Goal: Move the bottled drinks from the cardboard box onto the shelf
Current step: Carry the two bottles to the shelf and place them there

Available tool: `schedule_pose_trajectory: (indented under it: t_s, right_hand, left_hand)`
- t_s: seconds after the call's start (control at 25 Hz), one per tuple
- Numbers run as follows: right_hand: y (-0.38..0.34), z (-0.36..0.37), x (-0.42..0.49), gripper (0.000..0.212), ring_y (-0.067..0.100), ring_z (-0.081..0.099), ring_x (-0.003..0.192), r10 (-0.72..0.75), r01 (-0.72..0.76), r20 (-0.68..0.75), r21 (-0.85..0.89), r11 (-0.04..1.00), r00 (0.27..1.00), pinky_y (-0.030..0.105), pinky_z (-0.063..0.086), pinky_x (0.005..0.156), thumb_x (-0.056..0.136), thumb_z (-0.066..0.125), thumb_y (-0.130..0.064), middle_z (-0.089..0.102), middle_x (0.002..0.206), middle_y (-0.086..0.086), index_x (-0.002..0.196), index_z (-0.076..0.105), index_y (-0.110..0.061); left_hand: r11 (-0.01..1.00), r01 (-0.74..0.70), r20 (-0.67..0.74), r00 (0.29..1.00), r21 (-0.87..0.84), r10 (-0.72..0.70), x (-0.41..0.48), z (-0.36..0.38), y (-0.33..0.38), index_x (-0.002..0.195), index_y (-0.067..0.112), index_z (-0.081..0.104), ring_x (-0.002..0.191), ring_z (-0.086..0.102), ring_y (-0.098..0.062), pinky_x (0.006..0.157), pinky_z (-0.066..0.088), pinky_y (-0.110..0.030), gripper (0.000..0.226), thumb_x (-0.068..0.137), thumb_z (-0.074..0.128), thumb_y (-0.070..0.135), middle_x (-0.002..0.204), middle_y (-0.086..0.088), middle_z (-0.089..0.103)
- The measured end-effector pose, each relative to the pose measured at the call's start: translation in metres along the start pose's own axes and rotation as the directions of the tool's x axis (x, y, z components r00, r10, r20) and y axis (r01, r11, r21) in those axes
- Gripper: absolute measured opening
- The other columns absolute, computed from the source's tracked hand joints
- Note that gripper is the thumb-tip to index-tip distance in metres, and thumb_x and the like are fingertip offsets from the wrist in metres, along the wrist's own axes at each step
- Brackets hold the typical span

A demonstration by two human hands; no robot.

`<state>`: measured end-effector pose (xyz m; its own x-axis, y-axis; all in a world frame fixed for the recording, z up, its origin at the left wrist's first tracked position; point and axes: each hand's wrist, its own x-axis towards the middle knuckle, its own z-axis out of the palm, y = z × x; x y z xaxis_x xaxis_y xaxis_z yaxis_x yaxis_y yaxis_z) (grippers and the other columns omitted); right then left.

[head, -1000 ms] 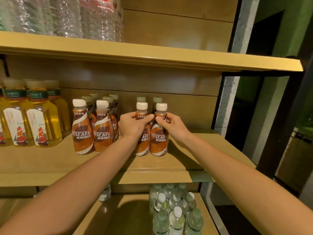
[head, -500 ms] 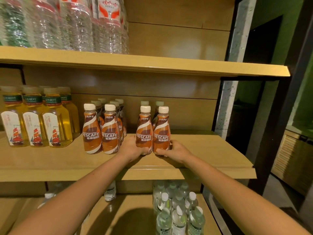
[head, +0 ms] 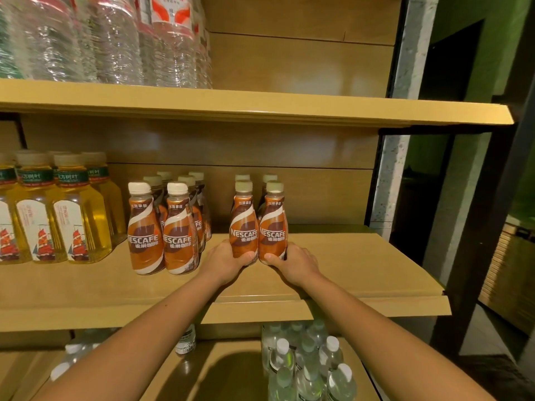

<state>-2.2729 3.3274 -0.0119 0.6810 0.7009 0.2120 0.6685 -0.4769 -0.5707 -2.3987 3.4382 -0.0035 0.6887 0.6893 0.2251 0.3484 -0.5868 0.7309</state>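
Note:
Two brown Nescafe coffee bottles stand side by side on the middle shelf (head: pixel 362 264). My left hand (head: pixel 224 261) grips the base of the left bottle (head: pixel 244 224). My right hand (head: pixel 295 263) grips the base of the right bottle (head: pixel 272 224). Two more of the same bottles stand right behind them, mostly hidden. Another group of Nescafe bottles (head: pixel 162 227) stands to the left on the same shelf. The cardboard box is out of view.
Yellow tea bottles (head: pixel 58 215) fill the shelf's left end. Large water bottles (head: pixel 115 39) line the top shelf. Small clear bottles (head: pixel 304 363) stand on the lower shelf. A grey pillar (head: pixel 390 183) and a dark post bound the right side.
Both hands slid down from the bottle necks to the bases. The pair of bottles now stands deeper on the shelf, close to the two behind.

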Motion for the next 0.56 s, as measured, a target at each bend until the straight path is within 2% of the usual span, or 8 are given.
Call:
schedule_pose_trajectory:
  t_s: [0.28, 0.56]
  right_hand:
    - [0.002, 0.004, 0.020, 0.050, 0.024, 0.051, 0.119, -0.005, 0.005, 0.023, -0.041, 0.999, 1.000, 0.046, 0.036, 0.104, 0.086, 0.052, -0.056, 0.060, 0.124, 0.003, 0.121, 0.052, -0.020]
    - [0.001, 0.002, 0.028, 0.052, 0.026, 0.038, 0.133, 0.011, -0.005, 0.081, -0.080, 0.997, 0.997, 0.050, 0.023, 0.113, 0.090, 0.047, -0.054, 0.052, 0.135, 0.004, 0.129, 0.047, -0.020]
  left_hand:
    - [0.999, 0.000, -0.011, 1.000, 0.051, 0.001, 0.024, 0.005, -0.013, 0.120, 0.014, 0.055, 0.105, 0.058, -0.024, 0.095, 0.047, -0.045, 0.047, 0.085, 0.061, 0.044, 0.115, -0.005, 0.063]
    - [0.997, 0.001, -0.010, 1.000, 0.083, -0.001, 0.035, 0.008, -0.022, 0.120, 0.017, 0.053, 0.102, 0.059, -0.021, 0.093, 0.049, -0.044, 0.050, 0.083, 0.061, 0.050, 0.113, -0.003, 0.064]
